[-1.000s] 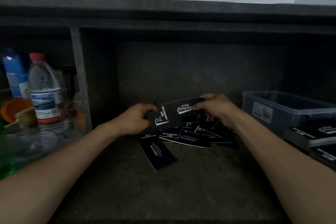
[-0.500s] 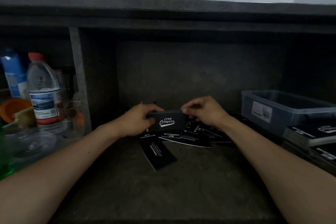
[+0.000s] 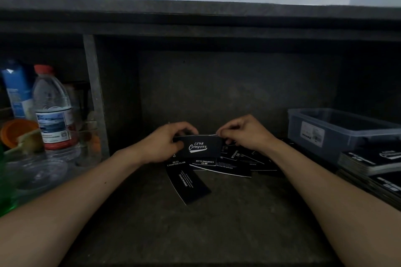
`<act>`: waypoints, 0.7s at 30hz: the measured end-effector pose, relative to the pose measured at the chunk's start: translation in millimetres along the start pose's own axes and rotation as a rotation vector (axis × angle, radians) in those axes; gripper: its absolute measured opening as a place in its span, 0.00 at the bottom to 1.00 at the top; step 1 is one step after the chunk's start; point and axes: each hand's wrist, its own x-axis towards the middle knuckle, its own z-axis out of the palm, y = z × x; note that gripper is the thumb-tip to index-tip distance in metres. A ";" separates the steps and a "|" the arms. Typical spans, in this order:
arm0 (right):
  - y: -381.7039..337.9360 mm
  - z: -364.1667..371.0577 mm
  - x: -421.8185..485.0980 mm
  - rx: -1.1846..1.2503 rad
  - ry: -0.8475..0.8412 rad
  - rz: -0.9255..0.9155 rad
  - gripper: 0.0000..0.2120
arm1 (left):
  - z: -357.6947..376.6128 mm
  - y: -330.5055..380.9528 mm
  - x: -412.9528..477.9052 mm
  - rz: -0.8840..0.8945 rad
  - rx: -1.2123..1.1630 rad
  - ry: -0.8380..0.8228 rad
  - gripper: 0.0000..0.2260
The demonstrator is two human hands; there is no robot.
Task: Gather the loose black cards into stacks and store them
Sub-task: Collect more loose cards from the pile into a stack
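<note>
A small stack of black cards [image 3: 200, 146] with white "Club Camping" print is held upright above the shelf floor. My left hand [image 3: 165, 145] grips its left end and my right hand [image 3: 243, 134] pinches its right end. Under and behind it, several loose black cards [image 3: 232, 163] lie overlapping on the dark shelf. One more loose card [image 3: 188, 184] lies apart, nearer to me. Finished stacks of black cards [image 3: 368, 161] sit at the right edge.
A blue-grey plastic bin [image 3: 338, 128] stands at the back right. A metal post [image 3: 95, 97] divides off the left bay, which holds a water bottle [image 3: 52, 108], a blue carton [image 3: 18, 91] and an orange cup [image 3: 17, 132]. A shelf board [image 3: 195, 19] runs overhead.
The two cards held apart at an angle a second ago have come together into one squared stack, and my right hand has moved left and closer to my left hand.
</note>
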 end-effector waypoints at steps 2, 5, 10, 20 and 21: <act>1.4 -0.3 0.8 0.000 -0.005 -0.010 0.03 | 0.5 1.2 -0.4 -0.005 -0.001 0.002 0.19; 3.2 -0.9 1.2 0.008 -0.014 -0.028 0.04 | 1.2 1.5 -0.8 -0.020 -0.020 -0.005 0.19; 2.4 -4.1 1.3 -0.110 0.074 -0.159 0.05 | -0.2 0.9 -0.6 -0.041 -0.035 -0.017 0.19; 5.0 -14.2 1.7 0.073 0.086 0.121 0.06 | -1.1 -1.7 -1.0 -0.052 -0.026 -0.013 0.20; 4.6 -12.3 1.9 0.198 0.069 0.169 0.06 | -1.4 -1.8 -0.9 -0.055 -0.026 -0.016 0.20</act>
